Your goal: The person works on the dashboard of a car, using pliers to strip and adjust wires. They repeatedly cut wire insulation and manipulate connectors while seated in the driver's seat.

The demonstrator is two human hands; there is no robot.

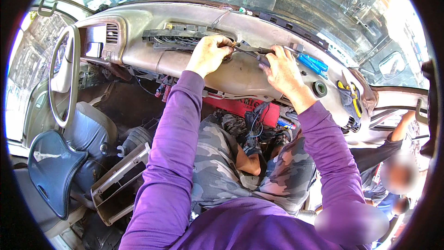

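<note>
My left hand [209,55] is over the dashboard top, its thumb and fingers pinched on the end of a thin wire, with a coppery bit showing at the fingertips. Just left of it lies a long black housing [178,41] with several wires running along it. My right hand [283,69] is wrapped round dark-handled pliers [252,50]. Their slim tip points left and meets the wire at my left fingertips. Whether the jaws grip the wire is too small to tell. Blue-handled tools [313,65] lie right beside my right hand.
A black tape roll [319,89] and yellow-and-black pliers [350,98] rest on the dashboard's right side. The steering wheel [64,76] stands at left. A red box [245,109] and loose wiring [259,127] are below the dashboard. Another person's arm [401,127] shows at the right doorway.
</note>
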